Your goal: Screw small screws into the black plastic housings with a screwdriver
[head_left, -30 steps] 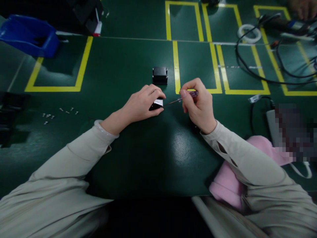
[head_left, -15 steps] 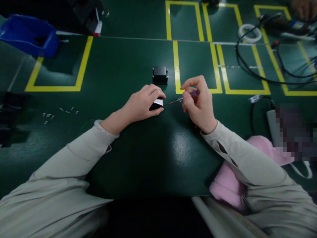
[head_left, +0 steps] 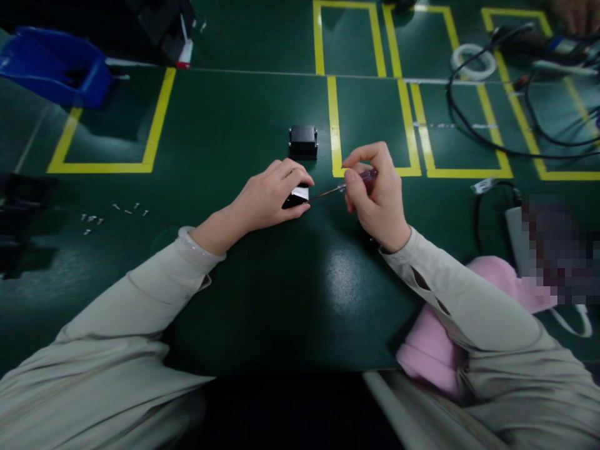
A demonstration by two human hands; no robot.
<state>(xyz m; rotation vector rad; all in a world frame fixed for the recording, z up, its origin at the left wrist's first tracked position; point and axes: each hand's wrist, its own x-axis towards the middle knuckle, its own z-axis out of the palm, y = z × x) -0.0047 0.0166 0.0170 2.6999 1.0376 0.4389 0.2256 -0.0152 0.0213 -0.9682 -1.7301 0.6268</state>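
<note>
My left hand (head_left: 269,197) is closed around a small black block with a white face (head_left: 297,196), pressing it onto the green table (head_left: 262,294). My right hand (head_left: 375,194) pinches the purple handle of a small screwdriver (head_left: 349,182). The thin shaft points left, and its tip meets the white face of the block. A second black block (head_left: 302,141) stands just behind my left hand, untouched.
Several small pale parts (head_left: 112,212) lie scattered at the left. A blue bin (head_left: 56,65) sits far left. Black cables (head_left: 497,119) and a white tape roll (head_left: 472,62) lie at the back right. A pink cloth (head_left: 440,337) rests under my right elbow. Another person's hand (head_left: 574,15) shows at the top right.
The fingers of my right hand have shifted on the screwdriver handle, with the forefinger lifted higher. My left hand and the block have stayed put.
</note>
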